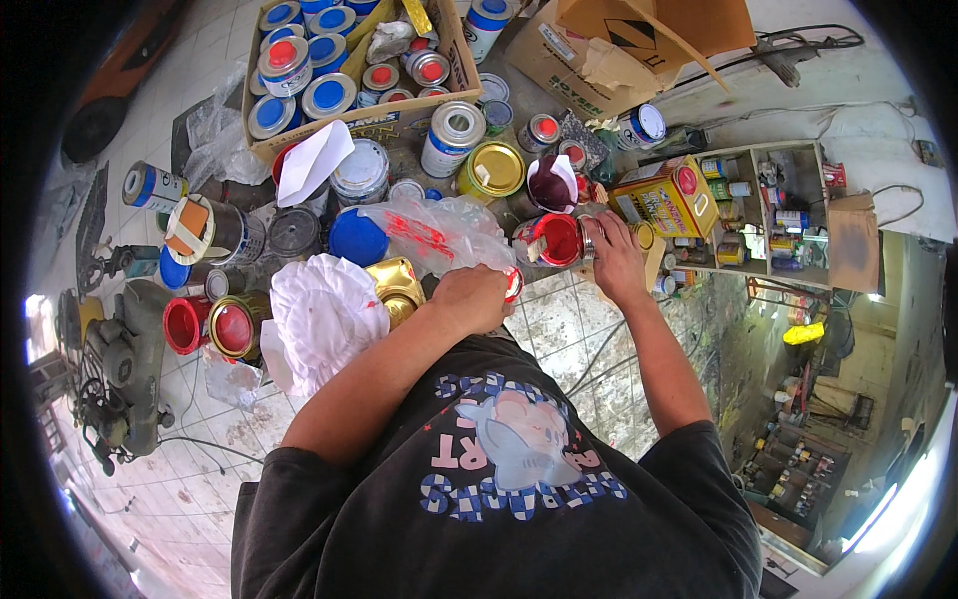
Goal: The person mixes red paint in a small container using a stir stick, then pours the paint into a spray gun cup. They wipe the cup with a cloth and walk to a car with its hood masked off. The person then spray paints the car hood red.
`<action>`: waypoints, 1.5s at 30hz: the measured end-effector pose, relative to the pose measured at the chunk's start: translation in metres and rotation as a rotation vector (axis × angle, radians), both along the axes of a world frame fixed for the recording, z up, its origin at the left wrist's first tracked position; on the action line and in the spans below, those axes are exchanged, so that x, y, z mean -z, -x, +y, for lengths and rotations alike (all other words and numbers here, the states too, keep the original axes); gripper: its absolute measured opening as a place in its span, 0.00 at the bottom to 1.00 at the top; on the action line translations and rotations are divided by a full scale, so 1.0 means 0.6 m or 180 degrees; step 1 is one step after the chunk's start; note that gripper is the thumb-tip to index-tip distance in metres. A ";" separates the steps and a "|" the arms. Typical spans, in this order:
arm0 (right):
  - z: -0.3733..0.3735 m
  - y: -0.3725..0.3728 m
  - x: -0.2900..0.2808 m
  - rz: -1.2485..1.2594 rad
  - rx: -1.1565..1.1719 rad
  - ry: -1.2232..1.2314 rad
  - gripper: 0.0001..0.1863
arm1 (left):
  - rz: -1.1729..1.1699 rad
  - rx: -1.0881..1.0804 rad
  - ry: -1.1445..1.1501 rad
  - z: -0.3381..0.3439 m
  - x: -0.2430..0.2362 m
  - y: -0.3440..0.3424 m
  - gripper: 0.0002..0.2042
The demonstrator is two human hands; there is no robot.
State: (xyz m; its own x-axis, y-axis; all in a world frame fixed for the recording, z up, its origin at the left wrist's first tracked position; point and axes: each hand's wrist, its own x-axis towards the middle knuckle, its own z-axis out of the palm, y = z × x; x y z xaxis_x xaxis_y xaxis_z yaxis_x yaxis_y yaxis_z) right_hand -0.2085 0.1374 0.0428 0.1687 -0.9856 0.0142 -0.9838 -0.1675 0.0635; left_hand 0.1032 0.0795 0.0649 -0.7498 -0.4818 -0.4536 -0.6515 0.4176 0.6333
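Observation:
My left hand is closed around a small container with red paint, mostly hidden by the fingers. My right hand curls over a small metal can, its fingertips on the far side. Directly left of that can stands an open can of red paint with a pale, paint-smeared piece at its edge. A clear plastic sheet streaked with red lies beyond my left hand. Behind the red can, a dark-stained container has white paper at its rim.
A cardboard box of blue- and red-capped cans stands at the far left. A white cloth and gold can sit left of my forearm. At right are a yellow tin and a shelf of cans. A compressor stands far left.

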 end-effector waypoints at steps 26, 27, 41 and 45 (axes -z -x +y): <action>0.018 0.012 0.008 -0.0618 0.0561 -0.0068 0.44 | -0.0129 0.0150 0.0074 -0.003 -0.007 0.004 0.21; 0.019 0.012 0.010 -0.0701 0.0603 -0.0045 0.44 | -0.0085 0.0125 0.0085 -0.003 -0.002 0.002 0.21; 0.076 0.040 0.080 -0.2160 0.1352 0.0437 0.47 | 0.1404 -0.0847 -0.1532 -0.214 -0.132 0.054 0.14; 0.081 0.027 0.071 -0.3127 0.1667 0.0616 0.46 | 0.1413 -0.1304 -0.1794 -0.263 -0.111 0.170 0.19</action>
